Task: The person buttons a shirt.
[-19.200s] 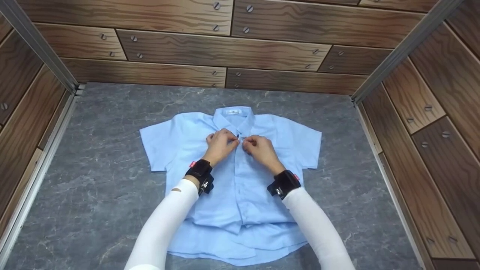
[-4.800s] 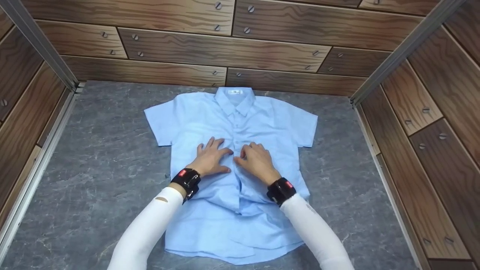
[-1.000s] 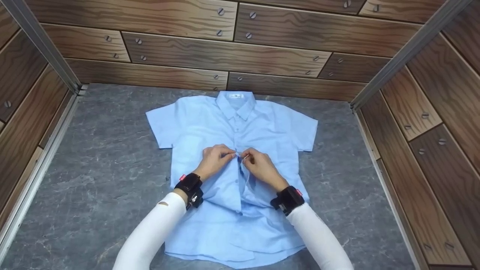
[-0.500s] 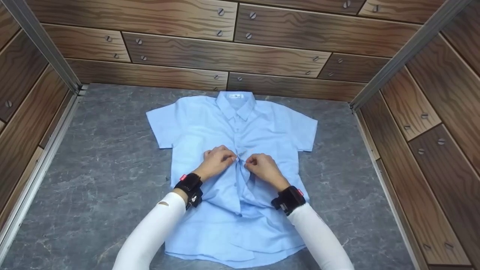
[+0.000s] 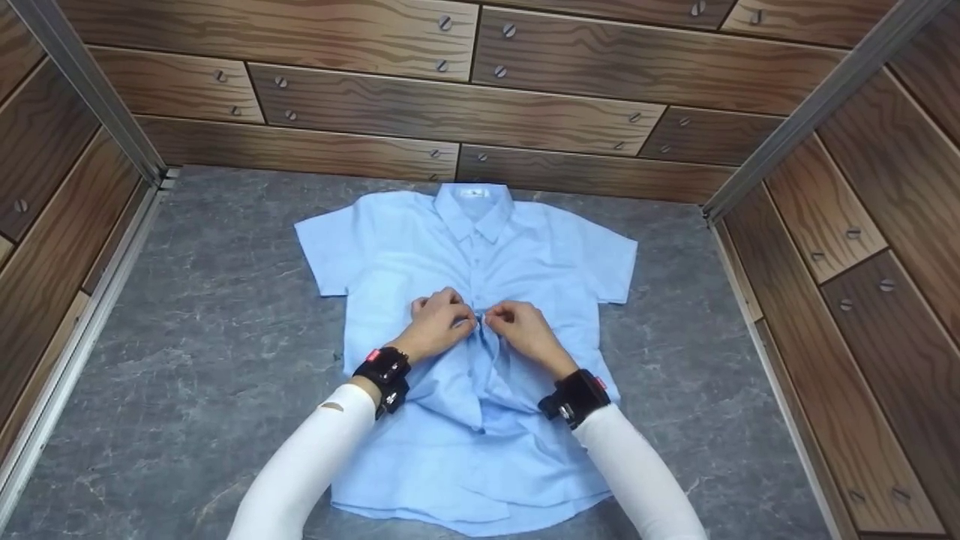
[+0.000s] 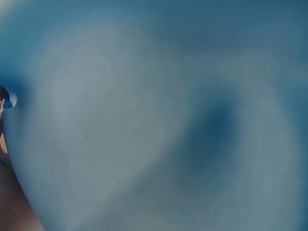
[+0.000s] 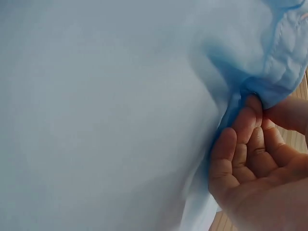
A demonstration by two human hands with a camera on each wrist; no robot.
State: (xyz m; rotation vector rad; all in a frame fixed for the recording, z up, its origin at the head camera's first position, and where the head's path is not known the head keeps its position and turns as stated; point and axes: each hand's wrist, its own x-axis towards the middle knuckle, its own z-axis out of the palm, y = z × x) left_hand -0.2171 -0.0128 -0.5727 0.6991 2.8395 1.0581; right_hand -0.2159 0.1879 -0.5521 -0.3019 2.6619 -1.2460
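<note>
Pale blue short-sleeved shirt [image 5: 450, 379], spread front up, creased around the middle

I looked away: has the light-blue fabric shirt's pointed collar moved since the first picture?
Yes: the collar has moved forward, nearer the brown wood-patterned back wall.

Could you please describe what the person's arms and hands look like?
The left hand and right hand are gloveless. The white left sleeve has a slit near its cuff; the right sleeve is also white. The left wrist strap and right wrist strap are black, each with a red tag.
</note>
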